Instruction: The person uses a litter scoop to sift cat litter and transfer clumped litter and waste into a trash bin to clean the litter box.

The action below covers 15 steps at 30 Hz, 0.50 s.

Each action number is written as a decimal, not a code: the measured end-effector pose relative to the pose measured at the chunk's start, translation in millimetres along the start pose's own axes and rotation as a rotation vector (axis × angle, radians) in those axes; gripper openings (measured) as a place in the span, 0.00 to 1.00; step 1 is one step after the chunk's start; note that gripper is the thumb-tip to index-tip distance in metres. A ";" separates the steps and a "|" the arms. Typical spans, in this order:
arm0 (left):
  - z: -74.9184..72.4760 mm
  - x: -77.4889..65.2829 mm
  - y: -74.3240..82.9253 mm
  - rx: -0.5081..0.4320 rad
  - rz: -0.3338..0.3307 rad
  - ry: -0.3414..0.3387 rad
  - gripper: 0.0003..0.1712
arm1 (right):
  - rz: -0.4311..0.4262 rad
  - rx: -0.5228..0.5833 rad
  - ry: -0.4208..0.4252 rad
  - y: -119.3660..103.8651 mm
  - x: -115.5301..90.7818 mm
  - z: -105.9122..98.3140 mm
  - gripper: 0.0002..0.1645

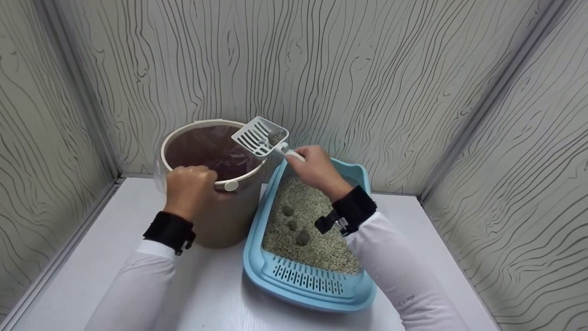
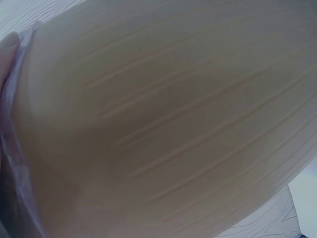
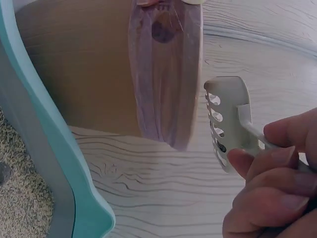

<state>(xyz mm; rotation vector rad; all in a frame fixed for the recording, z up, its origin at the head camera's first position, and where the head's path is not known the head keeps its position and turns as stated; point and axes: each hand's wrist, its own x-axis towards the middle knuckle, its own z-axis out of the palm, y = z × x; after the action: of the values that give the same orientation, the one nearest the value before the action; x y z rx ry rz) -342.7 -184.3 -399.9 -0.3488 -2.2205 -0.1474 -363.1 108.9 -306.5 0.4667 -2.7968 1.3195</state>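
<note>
A white slotted litter scoop (image 1: 257, 136) hangs above the right rim of a brown trash bin (image 1: 225, 220). My right hand (image 1: 317, 169) grips its handle, also visible in the right wrist view, where the hand (image 3: 277, 188) curls round it. A greyish clump (image 1: 276, 136) lies in the scoop near the handle. With my left hand (image 1: 189, 191) I grip the near rim of the bin, which has a thin plastic bag (image 1: 202, 147) lining it. The left wrist view is mostly the bin's ribbed side (image 2: 188, 119), with fingertips at its left edge.
A blue litter box (image 1: 257, 264) stands right of the bin, under my right forearm. Several dark clumps, such as one (image 1: 302, 237) near the front, lie on the litter (image 1: 317, 209). Both containers stand on a white table (image 1: 211, 294), with wood-patterned walls (image 1: 321, 69) behind and beside.
</note>
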 end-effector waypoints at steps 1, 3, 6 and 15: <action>0.1 -0.4 -0.2 -0.002 0.000 0.000 0.38 | -0.017 -0.031 0.004 -2.6 0.8 5.2 0.15; 0.4 -0.8 0.0 -0.002 0.006 0.007 0.38 | -0.079 -0.148 0.044 -6.2 1.4 16.7 0.14; 0.7 -1.0 -0.4 -0.001 0.010 0.024 0.37 | -0.266 -0.431 0.171 -6.4 2.6 33.4 0.10; -0.4 -0.9 -2.1 -0.017 0.013 0.039 0.36 | -0.760 -0.994 0.664 13.1 14.1 55.9 0.05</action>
<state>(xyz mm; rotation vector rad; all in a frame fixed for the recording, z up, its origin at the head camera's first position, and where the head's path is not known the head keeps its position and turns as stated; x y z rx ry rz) -342.5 -186.6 -400.4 -0.3662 -2.1791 -0.1647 -373.7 70.8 -350.4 0.7120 -1.9830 -0.1080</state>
